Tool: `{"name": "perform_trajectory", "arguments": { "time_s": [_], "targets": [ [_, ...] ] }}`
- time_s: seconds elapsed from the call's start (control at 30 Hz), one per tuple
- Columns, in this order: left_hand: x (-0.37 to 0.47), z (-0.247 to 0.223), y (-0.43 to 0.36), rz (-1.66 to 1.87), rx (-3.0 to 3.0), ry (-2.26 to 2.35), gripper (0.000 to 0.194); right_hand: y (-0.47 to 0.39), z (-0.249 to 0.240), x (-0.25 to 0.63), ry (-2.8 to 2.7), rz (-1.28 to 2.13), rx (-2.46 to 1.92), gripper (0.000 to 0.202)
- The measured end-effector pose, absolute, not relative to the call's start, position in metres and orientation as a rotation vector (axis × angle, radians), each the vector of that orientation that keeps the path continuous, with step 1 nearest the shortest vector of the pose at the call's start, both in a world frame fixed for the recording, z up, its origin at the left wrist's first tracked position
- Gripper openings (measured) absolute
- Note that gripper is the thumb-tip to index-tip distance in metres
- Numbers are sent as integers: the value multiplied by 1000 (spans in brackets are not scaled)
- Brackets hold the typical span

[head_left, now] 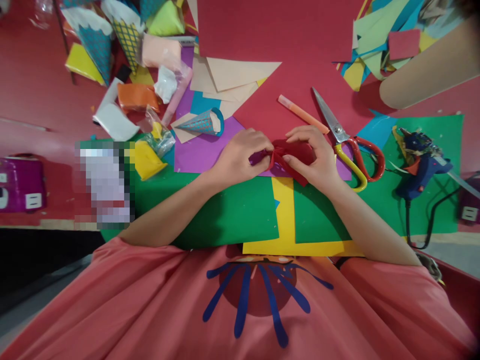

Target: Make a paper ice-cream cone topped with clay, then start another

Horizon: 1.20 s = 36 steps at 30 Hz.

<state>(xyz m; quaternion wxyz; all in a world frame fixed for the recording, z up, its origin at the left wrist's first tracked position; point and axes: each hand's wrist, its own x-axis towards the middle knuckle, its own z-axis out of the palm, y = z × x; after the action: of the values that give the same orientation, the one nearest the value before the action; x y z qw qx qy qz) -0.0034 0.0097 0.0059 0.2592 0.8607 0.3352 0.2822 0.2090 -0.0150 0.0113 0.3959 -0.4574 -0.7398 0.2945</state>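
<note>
Blue-printed shirt [253, 295] nearest, left hand [243, 156] pinches and right hand [314, 154] cups red paper [278, 159], white label [33, 201] unreadable.

Partly hidden folded red paper [278, 160]; pixelated rectangle [107, 185]

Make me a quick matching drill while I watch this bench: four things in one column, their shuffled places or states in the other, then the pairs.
Things
1. Folded red paper
2. Large scissors with red and yellow handles
3. Dark blue glue gun
4. Small blue-patterned paper cone

Places and states
A. Fitted with a black cord
B. Lying on its side, beyond the left hand
C. Between the left hand and the right hand
D. Metal blades pointing away from the person

Pairs: 1-C, 2-D, 3-A, 4-B
</note>
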Motion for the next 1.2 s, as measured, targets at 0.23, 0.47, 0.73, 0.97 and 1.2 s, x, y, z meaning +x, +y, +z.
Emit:
{"name": "perform_trajectory", "arguments": {
  "time_s": [0.23, 0.47, 0.73, 0.97, 1.2],
  "targets": [
    [-2, 6, 2, 744, 2406, 1035, 12, -16, 10, 211, -2023, 649, -1180, 5],
    [-2, 11, 4, 671, 2436, 1005, 23, -19, 10, 211, -2033, 544, -1101, 10],
    [-2, 7, 3, 625, 2446, 1062, 24, -21, 10, 208, -2047, 550, -1098, 6],
    [-35, 38, 33, 803, 2416, 1242, 32, -20, 10, 207, -2022, 508, -1079, 4],
    [-96, 49, 56, 253, 2416, 1452, 96, -20, 9, 209, -1982, 436, -1143, 4]
  ]
}}
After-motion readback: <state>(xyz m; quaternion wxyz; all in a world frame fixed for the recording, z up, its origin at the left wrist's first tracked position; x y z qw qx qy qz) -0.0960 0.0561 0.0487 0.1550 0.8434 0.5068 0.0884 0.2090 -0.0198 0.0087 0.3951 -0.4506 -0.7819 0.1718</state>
